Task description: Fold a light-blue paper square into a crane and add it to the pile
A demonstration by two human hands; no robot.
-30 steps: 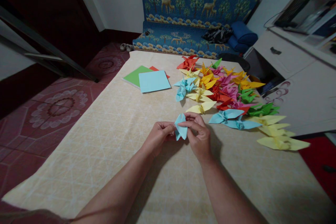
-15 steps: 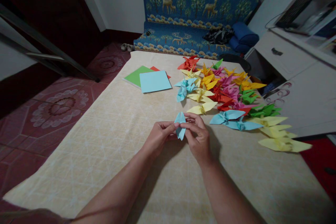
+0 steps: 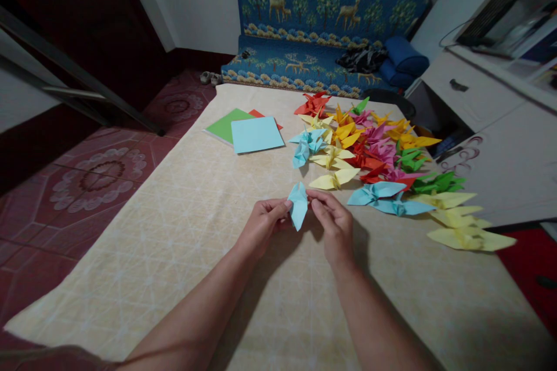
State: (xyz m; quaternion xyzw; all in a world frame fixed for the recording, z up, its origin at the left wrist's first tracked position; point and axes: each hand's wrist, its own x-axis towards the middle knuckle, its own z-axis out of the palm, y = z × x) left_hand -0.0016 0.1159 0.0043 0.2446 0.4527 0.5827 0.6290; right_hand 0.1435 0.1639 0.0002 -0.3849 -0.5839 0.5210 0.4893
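Note:
A light blue folded paper crane (image 3: pixel 298 206) is held up between my two hands above the table, its pointed ends toward and away from me. My left hand (image 3: pixel 267 220) grips its left side, thumb on the paper. On the other side, my right hand (image 3: pixel 331 221) has thumb and fingers closed at the crane's right edge; the part in that pinch is mostly hidden. Just beyond my hands lies a pale yellow paper crane (image 3: pixel 334 178), and to the right is a light blue paper crane (image 3: pixel 376 192).
Many colored cranes, including orange ones (image 3: pixel 346 132), crowd the table's right side. Light blue paper (image 3: pixel 257 135) overlaps green paper (image 3: pixel 228 126) and a red sheet at the back left. Beyond the cloth-covered table (image 3: pixel 174 232) stands a blue sofa (image 3: pixel 300 58); a white cabinet (image 3: pixel 487 98) is at right.
The blue crane has turned so a broader face shows. My right thumb and fingers have shifted from its middle to its right edge, and that hand has moved slightly right.

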